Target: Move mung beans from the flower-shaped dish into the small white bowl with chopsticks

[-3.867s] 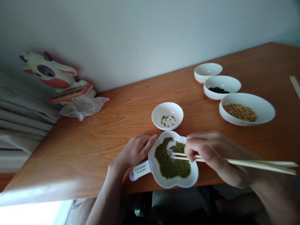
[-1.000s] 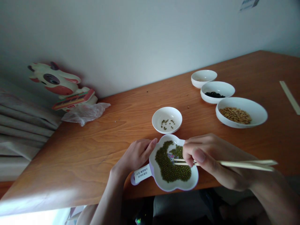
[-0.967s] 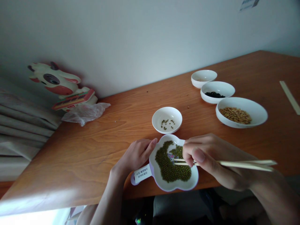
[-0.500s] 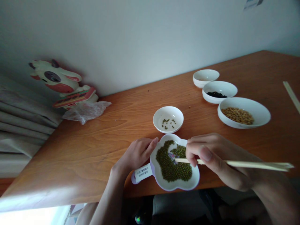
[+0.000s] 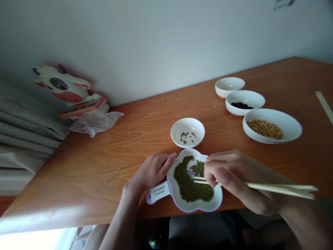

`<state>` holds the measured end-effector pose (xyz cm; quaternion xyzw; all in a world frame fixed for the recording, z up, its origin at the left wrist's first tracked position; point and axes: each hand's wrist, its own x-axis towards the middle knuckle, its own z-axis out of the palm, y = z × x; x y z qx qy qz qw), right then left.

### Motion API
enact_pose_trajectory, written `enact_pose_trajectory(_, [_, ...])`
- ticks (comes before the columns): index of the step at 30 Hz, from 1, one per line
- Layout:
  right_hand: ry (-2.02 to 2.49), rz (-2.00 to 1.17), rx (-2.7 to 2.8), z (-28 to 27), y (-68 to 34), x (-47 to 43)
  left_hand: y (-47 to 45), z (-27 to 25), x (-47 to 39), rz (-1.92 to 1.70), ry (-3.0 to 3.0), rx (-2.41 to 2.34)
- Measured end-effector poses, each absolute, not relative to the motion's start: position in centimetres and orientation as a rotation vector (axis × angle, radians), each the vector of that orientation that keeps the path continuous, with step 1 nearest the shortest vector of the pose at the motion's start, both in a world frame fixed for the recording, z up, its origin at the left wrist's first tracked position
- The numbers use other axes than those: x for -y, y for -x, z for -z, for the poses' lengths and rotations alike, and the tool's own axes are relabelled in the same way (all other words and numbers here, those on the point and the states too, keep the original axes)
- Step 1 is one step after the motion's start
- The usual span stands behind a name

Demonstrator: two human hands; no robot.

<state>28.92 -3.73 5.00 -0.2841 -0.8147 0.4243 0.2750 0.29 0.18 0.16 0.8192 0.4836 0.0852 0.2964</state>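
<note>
A white, lilac-edged, flower-shaped dish (image 5: 188, 207) with a labelled handle sits at the table's front edge, holding green mung beans (image 5: 186, 187). My left hand (image 5: 154, 170) is at its left rim, thumb along the edge and the other fingers bent, partly hidden. Over the right side of the dish, my right hand (image 5: 234, 177) grips a pair of wooden chopsticks (image 5: 281, 188). Their tips are slightly apart among the beans, near a bare patch with a printed picture. Just behind the dish, a small white bowl (image 5: 175, 133) contains several mung beans.
At the back right stand three white bowls: one with tan beans (image 5: 264, 129), one with black beans (image 5: 241, 105), and a farther bowl (image 5: 229, 85) whose contents I cannot make out. Another pair of chopsticks (image 5: 325, 106) lies far right. A cow toy (image 5: 70, 90) and plastic bag (image 5: 96, 123) are left.
The chopstick tips have parted slightly, and their back ends have spread and dropped a little. My right hand has shifted slightly left. My left hand stays at the rim.
</note>
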Motion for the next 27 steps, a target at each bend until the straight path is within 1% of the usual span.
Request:
enact_pose_trajectory(20, [0.758,-1.1,2.199,-4.8,-28.9,3.6,-0.2,0.0,-0.2,-0.239,-2.187,-1.278])
enact_pose_trajectory(27, [0.811,-1.082,2.243,-5.9,-29.1,3.3,-0.2,0.1,-0.2,-0.235,-2.206,-1.277])
